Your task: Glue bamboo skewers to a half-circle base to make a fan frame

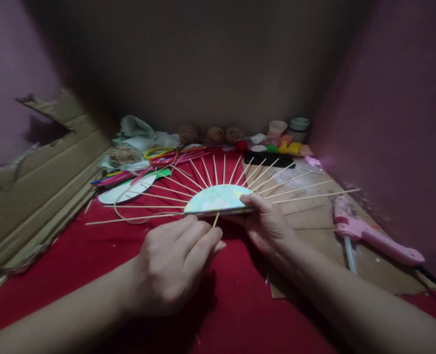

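A pale blue and yellow half-disc [218,198] is held above the red cloth, with several thin wooden sticks [224,169] fanning out from its curved edge. My right hand [269,223] grips its right end, thumb on top and fingers underneath. My left hand [183,260] is closed around a short wooden stick [216,220], whose upper end meets the flat lower edge of the half-disc. Whether that tip goes inside the edge or only touches it, I cannot tell. A loop of twine [120,209] hangs near the left sticks.
A pink glue gun [376,238] lies on a cardboard sheet [288,280] at right. Behind are twine balls [215,134], scissors [162,155], a black phone-like slab [269,160], coloured lumps [295,148] and cups [277,129]. Corrugated cardboard [48,191] stands along the left.
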Motion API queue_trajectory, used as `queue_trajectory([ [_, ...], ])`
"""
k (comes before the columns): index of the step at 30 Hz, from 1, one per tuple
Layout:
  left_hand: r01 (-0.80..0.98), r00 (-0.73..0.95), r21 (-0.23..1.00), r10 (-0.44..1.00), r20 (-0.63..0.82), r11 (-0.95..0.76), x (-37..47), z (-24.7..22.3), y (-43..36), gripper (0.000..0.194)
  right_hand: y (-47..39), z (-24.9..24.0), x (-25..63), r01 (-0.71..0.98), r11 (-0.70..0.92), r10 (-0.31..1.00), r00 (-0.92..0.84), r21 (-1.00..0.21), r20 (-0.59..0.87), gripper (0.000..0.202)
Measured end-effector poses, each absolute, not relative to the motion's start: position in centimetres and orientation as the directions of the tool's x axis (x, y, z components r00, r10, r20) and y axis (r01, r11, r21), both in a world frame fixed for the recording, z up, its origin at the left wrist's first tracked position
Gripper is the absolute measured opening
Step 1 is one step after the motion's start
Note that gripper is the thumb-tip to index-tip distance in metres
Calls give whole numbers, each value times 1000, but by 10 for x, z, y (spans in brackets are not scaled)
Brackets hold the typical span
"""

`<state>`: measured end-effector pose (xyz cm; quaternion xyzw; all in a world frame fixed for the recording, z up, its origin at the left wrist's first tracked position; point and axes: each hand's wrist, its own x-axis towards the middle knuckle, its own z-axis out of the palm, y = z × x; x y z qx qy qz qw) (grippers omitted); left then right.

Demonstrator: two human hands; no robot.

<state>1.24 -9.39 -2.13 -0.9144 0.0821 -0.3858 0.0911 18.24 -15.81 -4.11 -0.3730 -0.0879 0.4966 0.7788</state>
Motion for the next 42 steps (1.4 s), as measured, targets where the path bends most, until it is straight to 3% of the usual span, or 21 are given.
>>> queue_trajectory([
  [10, -72, 719, -183, -178, 672, -980, 17, -20, -96, 13, -158, -38, 182, -691, 211, 821, 509, -692, -258, 15],
  [19, -65, 727, -184, -173, 664, -981, 21, -20, -95, 14, -154, -38, 174, -751, 321, 850, 497, -577, -174, 20],
  [22, -72, 725, -179, -175, 666, -981, 21, -21, -96, 14, -153, -39, 173, -733, 330, 855, 499, -594, -141, 23],
  [27, -77, 744, -165, -167, 647, -983, 21, -23, -94, 15, -150, -42, 170, -713, 233, 843, 487, -661, -228, 21],
  [35, -70, 728, -316, -265, 632, -946, 19, -22, -100, 19, -151, -40, 170, -710, 207, 844, 478, -673, -244, 20],
  [42, -111, 726, -335, -307, 616, -935, 13, -16, -108, 21, -154, -38, 175, -673, 247, 823, 526, -697, -217, 23],
])
